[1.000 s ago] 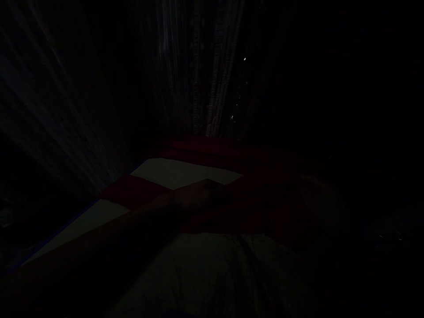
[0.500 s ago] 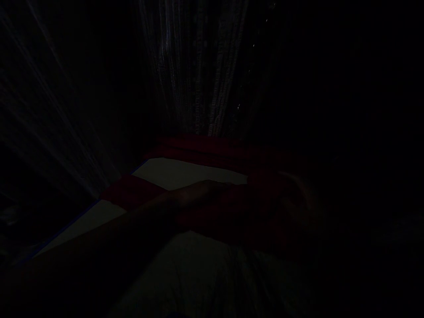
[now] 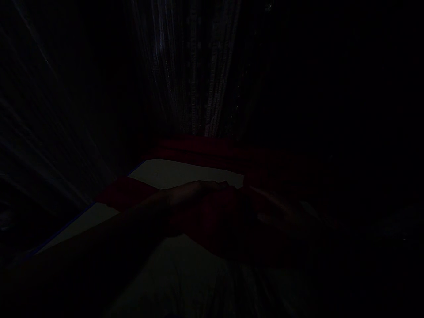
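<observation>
Your left hand (image 3: 195, 192) lies flat, fingers together, on the red cloth (image 3: 212, 221), whose length runs left-right; right hand's state cannot be told.

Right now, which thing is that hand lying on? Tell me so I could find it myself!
Find the pale sheet spread below the hanging striped curtain. Across it lies a dark red cloth, and the left hand rests on top of it. It is the only red thing crossing the pale surface; the picture is too dark to show more.
</observation>
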Tool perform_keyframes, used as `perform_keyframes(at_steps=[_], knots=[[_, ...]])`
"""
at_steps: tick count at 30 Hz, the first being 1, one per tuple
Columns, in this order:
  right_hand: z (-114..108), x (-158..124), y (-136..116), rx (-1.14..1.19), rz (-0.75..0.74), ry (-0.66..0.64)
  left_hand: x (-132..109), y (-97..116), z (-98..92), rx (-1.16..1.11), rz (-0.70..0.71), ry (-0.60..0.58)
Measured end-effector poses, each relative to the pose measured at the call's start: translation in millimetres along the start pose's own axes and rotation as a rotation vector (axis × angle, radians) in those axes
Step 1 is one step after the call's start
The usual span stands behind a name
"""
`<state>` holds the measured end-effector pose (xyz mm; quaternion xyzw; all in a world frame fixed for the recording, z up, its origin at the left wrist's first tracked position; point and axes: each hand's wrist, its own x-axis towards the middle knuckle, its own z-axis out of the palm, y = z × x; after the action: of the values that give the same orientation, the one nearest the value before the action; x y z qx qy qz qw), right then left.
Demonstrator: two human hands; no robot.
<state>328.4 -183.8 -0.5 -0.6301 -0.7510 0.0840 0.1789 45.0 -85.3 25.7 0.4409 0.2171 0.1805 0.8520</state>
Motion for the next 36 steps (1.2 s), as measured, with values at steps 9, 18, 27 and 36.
perform_keyframes(at_steps=[9,18,27,36], knots=[[21,9,32,-0.203,0.107,0.121,1,-2,-0.8,-0.013,-0.063,0.035],[8,7,-27,-0.088,-0.293,0.459,7,-1,-3.4,0.097,-0.010,0.014],[16,-1,-72,0.172,-0.154,0.178,9,0,-6.0,0.172,0.018,-0.037],[40,-6,-87,0.078,0.040,0.157,3,4,-2.0,0.207,0.074,-0.124]])
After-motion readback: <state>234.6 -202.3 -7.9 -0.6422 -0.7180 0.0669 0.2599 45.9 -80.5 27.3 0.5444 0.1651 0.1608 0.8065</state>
